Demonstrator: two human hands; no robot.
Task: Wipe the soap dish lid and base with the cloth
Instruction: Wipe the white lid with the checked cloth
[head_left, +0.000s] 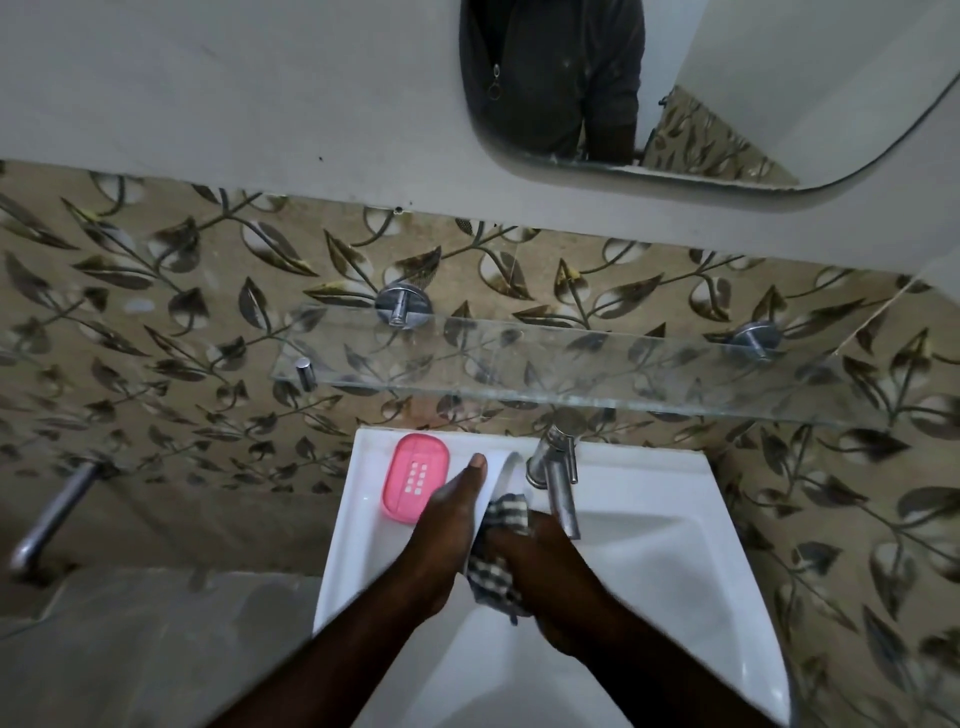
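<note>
The pink soap dish base (415, 477), with small drain slots, lies on the left rim of the white sink (675, 499). Over the basin my left hand (447, 525) holds the white lid (503, 470) on edge, my thumb stretched along it. My right hand (550, 582) grips the black-and-white checked cloth (496, 558) and presses it against the lid's right face. Most of the lid is hidden between my hand and the cloth.
A chrome tap (558, 473) stands just right of my hands. A glass shelf (571, 364) juts from the leaf-patterned tiled wall above the sink. A metal rail (52, 514) is at the left, and a mirror (675, 88) hangs above.
</note>
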